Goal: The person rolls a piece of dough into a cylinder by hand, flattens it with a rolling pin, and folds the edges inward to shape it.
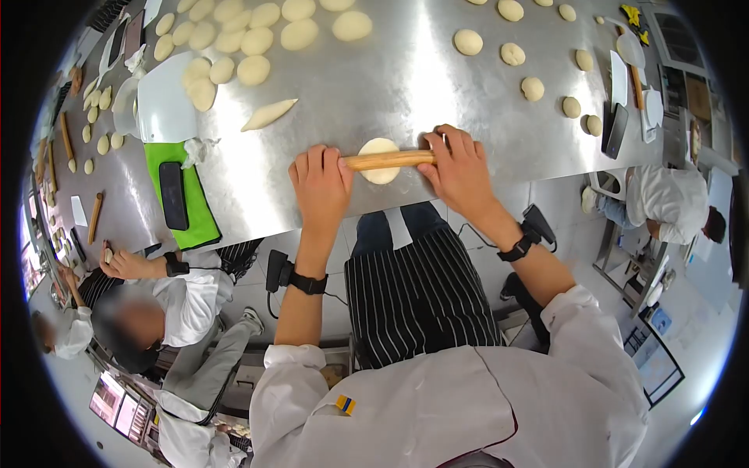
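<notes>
Honestly, with my left hand [321,183] and right hand [460,165] curled closed over opposite ends of the pin [388,161], which lies across the dough [380,175], pressing harder on one side could leave it lopsided. The dough sits on the table [269,191] near the edge closest to me, so a strong pull might drag it over.

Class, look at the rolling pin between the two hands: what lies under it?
A round piece of dough lies under the rolling pin, showing on both sides of it. The strip directly beneath is covered and cannot be seen.
</notes>
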Motion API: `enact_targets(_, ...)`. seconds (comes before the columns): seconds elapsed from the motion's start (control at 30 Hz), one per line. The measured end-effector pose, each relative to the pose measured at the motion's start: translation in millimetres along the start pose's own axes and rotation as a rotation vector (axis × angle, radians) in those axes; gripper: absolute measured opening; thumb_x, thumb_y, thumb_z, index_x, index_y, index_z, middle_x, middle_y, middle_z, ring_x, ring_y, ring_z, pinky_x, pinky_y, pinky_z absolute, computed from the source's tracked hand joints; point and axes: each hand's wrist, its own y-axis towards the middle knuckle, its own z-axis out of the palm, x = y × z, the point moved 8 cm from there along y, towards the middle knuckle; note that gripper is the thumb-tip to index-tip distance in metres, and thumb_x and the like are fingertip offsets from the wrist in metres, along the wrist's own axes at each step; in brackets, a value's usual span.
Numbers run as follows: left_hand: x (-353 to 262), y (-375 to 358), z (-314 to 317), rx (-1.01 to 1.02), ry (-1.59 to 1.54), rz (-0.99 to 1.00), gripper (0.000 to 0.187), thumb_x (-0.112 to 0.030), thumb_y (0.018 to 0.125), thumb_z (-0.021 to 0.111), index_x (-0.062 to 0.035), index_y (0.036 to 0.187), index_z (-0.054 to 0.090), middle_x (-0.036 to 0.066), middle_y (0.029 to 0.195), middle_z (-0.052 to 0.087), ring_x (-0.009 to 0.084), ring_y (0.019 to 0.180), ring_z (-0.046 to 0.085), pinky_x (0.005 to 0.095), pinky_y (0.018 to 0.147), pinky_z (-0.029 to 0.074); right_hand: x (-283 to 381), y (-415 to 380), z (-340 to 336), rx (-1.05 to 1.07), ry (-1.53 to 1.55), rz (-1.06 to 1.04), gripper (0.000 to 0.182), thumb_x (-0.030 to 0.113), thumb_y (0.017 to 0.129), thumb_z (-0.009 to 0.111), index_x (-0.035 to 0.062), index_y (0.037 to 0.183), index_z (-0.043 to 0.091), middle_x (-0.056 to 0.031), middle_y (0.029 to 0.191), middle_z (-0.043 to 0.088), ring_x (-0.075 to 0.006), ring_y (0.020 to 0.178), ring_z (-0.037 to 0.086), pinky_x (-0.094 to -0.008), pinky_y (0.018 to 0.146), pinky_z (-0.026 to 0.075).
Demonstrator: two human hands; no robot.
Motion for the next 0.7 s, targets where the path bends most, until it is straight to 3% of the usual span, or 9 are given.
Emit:
enact_targets(0.1,-3.8,-3.4,-1.0,-0.035,0.017,-0.037,0.026,-0.018,0.101,0.06,-0.0053,0.122,0.069,0.014,0.128,0.064,0.0381,0.121,0.057,0.0552,0.109,0.042,5.0,-5.3,9.1,-0.108,0.015,0.058,0.068,0.044,0.103,0.066,0.0062,0.158,0.056,-0.0136,0.158,0.056,-0.0333,0.147,0.051,-0.0509,0.113,0.042)
enact_targets(0.23,-6.6,9.5,-3.4,-0.085,0.07,-0.071,0.049,-0.022,0.1,0.059,-0.0038,0.145,0.063,0.018,0.144,0.059,0.0427,0.134,0.051,0.0638,0.117,0.035,4.3,13.4,11.7,-0.177,-0.07,0.083,0.069,0.042,0.1,0.069,0.0063,0.157,0.056,-0.0143,0.16,0.055,-0.0368,0.151,0.047,-0.0602,0.119,0.037)
enact_targets(0.3,-6.9,19.3,-2.6,-0.075,0.131,-0.099,0.052,-0.023,0.099,0.06,-0.0038,0.147,0.061,0.018,0.143,0.059,0.0427,0.134,0.052,0.065,0.117,0.034,2.8,23.3,7.4,-0.219,-0.127,0.098,0.069,0.043,0.097,0.07,0.0065,0.155,0.057,-0.0161,0.158,0.055,-0.0404,0.152,0.045,-0.069,0.119,0.033)
enact_targets(0.43,-3.6,43.4,-1.8,-0.074,0.262,-0.167,0.054,-0.024,0.094,0.063,-0.0039,0.144,0.062,0.019,0.139,0.06,0.0422,0.131,0.053,0.0658,0.112,0.036,-7.0,45.9,4.8,-0.233,-0.112,0.098,0.064,0.044,0.096,0.071,0.0074,0.147,0.061,-0.0177,0.153,0.057,-0.0415,0.15,0.046,-0.0727,0.118,0.032)
enact_targets(0.5,-1.5,56.3,0.1,-0.091,0.283,-0.179,0.049,-0.023,0.092,0.063,-0.0044,0.138,0.064,0.019,0.133,0.06,0.041,0.125,0.054,0.0635,0.107,0.038,-7.9,58.6,-3.3,-0.29,-0.098,0.077,0.052,0.044,0.094,0.073,0.0086,0.132,0.066,-0.0168,0.136,0.063,-0.0376,0.139,0.054,-0.0656,0.116,0.036)
enact_targets(0.53,0.5,61.6,0.9,-0.113,0.304,-0.19,0.045,-0.022,0.091,0.063,-0.0048,0.132,0.066,0.018,0.127,0.061,0.0398,0.12,0.055,0.0611,0.103,0.04,-12.3,65.4,-4.0,-0.29,-0.098,0.077,0.052,0.044,0.094,0.073,0.0086,0.132,0.066,-0.0168,0.136,0.063,-0.0376,0.139,0.054,-0.0656,0.116,0.036)
enact_targets(0.6,7.0,68.9,7.0,-0.074,0.297,-0.224,0.041,-0.023,0.091,0.062,-0.0066,0.128,0.066,0.016,0.124,0.061,0.0387,0.118,0.057,0.0595,0.098,0.04,-22.4,78.9,2.8,-0.209,-0.015,0.086,0.044,0.045,0.093,0.077,0.0098,0.117,0.068,-0.0087,0.115,0.067,-0.029,0.115,0.064,-0.0524,0.105,0.046)
enact_targets(0.63,11.9,71.5,10.8,-0.035,0.289,-0.258,0.037,-0.025,0.092,0.061,-0.0084,0.125,0.066,0.014,0.122,0.062,0.0376,0.116,0.058,0.0579,0.093,0.04,-27.8,82.0,4.9,-0.208,-0.014,0.086,0.044,0.045,0.093,0.077,0.0098,0.117,0.068,-0.0087,0.115,0.067,-0.029,0.115,0.064,-0.0524,0.105,0.046)
enact_targets(0.7,15.8,77.2,11.2,-0.055,0.273,-0.271,0.029,-0.023,0.093,0.062,-0.0087,0.117,0.067,0.011,0.113,0.064,0.0359,0.109,0.061,0.0565,0.088,0.041,-27.6,86.2,5.8,-0.228,-0.043,-0.051,0.04,0.049,0.092,0.079,0.0121,0.105,0.069,-0.0011,0.098,0.067,-0.0232,0.094,0.066,-0.0419,0.092,0.05)
